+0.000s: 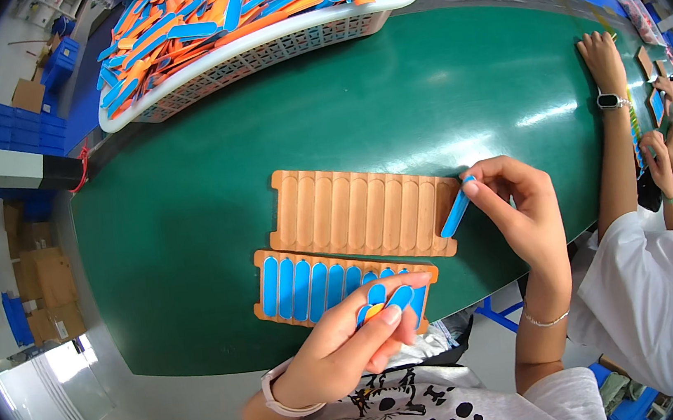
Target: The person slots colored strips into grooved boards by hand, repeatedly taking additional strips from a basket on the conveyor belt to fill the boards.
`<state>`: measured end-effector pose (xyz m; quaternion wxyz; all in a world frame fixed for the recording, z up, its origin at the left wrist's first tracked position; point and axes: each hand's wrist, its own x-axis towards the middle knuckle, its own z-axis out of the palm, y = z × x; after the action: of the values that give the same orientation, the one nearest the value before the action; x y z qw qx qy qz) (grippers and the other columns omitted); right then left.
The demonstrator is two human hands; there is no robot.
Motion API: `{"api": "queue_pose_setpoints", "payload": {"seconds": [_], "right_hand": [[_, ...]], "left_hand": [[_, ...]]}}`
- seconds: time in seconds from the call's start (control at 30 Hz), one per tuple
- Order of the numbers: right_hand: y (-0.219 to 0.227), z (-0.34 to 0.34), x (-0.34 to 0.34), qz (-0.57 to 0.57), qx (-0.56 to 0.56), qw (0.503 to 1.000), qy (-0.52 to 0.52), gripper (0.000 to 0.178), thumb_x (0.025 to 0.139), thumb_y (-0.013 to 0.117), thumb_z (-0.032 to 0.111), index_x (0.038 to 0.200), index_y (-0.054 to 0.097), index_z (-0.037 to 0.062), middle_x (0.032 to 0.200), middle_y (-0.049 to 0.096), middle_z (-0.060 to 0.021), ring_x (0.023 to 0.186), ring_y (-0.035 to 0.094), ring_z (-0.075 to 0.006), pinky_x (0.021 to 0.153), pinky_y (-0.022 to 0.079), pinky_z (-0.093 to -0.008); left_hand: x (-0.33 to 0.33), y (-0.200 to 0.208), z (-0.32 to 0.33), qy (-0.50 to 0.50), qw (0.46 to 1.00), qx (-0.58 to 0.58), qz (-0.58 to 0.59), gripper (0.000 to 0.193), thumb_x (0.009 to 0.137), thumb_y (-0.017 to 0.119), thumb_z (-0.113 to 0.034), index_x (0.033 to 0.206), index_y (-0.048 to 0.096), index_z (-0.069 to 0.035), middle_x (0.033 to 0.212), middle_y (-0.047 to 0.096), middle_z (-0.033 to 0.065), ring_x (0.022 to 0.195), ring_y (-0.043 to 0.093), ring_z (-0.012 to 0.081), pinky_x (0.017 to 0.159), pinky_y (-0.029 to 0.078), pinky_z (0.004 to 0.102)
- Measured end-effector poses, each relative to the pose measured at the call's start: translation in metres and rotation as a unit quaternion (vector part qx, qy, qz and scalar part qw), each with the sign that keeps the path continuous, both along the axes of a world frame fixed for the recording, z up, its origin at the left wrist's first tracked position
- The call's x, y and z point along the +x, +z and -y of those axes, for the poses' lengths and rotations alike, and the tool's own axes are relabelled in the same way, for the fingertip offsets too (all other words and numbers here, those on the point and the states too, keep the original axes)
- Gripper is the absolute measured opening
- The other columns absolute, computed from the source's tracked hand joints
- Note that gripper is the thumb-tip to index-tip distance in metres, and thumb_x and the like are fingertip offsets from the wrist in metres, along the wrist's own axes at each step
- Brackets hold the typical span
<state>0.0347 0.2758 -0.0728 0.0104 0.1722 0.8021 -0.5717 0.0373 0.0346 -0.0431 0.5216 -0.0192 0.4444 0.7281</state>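
Note:
Two wooden slotted trays lie one behind the other. The far tray has long round-ended grooves, bare apart from its right end, where my right hand is. Between thumb and fingertips that hand pinches a blue round-ended strip, tilted with its lower end at the last groove. Blue strips fill the visible grooves of the near tray. Above this tray's right part, my left hand is closed on several loose strips, blue with some orange showing. It hides part of the near tray.
A white perforated basket, heaped with blue and orange strips, stands at the back of the green table. To the right, a co-worker's arm rests over the table. A grey-white bar juts in at the left.

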Motion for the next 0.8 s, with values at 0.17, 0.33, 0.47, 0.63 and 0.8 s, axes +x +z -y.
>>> {"api": "queue_pose_setpoints", "payload": {"seconds": [0.17,0.33,0.47,0.63,0.8], "right_hand": [[-0.004,0.013,-0.006,-0.065,0.173,0.982,0.051,0.016,0.073,0.072,0.005,0.085,0.062,0.0019,0.08,0.059,-0.0073,0.074,0.056,-0.0198,0.063,0.044,-0.0306],[0.016,0.02,0.015,-0.161,0.012,0.974,0.16,0.02,0.073,0.075,0.008,0.09,0.067,0.0028,0.086,0.064,-0.0088,0.077,0.06,-0.0189,0.065,0.047,-0.0295],[0.024,0.041,0.031,-0.11,-0.138,0.963,0.204,0.015,0.076,0.073,0.003,0.09,0.067,0.002,0.088,0.063,-0.0079,0.079,0.06,-0.017,0.066,0.048,-0.0289],[0.015,0.034,0.005,-0.163,-0.118,0.962,0.185,0.014,0.08,0.069,0.005,0.092,0.064,0.0016,0.087,0.063,-0.0077,0.078,0.058,-0.0168,0.066,0.047,-0.0289],[0.019,0.044,-0.002,-0.127,-0.125,0.94,0.291,0.014,0.078,0.072,0.008,0.089,0.065,0.0015,0.083,0.062,-0.0068,0.072,0.058,-0.016,0.058,0.045,-0.0267]], "left_hand": [[-0.002,0.004,-0.007,0.041,0.997,-0.022,-0.062,0.035,0.1,0.042,-0.014,0.131,0.041,0.001,0.089,0.064,0.0172,0.051,0.051,0.0058,0.049,0.041,0.0191],[0.006,-0.011,-0.006,0.079,0.994,0.002,-0.07,0.02,0.099,0.045,-0.015,0.112,0.047,0.0,0.084,0.065,0.0137,0.048,0.046,0.0045,0.047,0.039,0.0193],[0.006,-0.012,-0.013,0.061,0.995,0.013,-0.082,0.021,0.1,0.045,-0.021,0.108,0.047,-0.001,0.079,0.062,0.0101,0.051,0.04,0.0026,0.048,0.034,0.018],[0.002,-0.009,-0.008,0.087,0.994,-0.06,-0.001,0.037,0.101,0.037,-0.036,0.107,0.052,-0.003,0.069,0.05,0.0032,0.054,0.033,0.003,0.049,0.029,0.0185],[0.007,-0.011,-0.01,0.061,0.997,0.007,-0.056,0.052,0.101,0.03,-0.045,0.102,0.056,0.0,0.067,0.044,-0.0007,0.055,0.032,0.0035,0.049,0.027,0.019]]}}
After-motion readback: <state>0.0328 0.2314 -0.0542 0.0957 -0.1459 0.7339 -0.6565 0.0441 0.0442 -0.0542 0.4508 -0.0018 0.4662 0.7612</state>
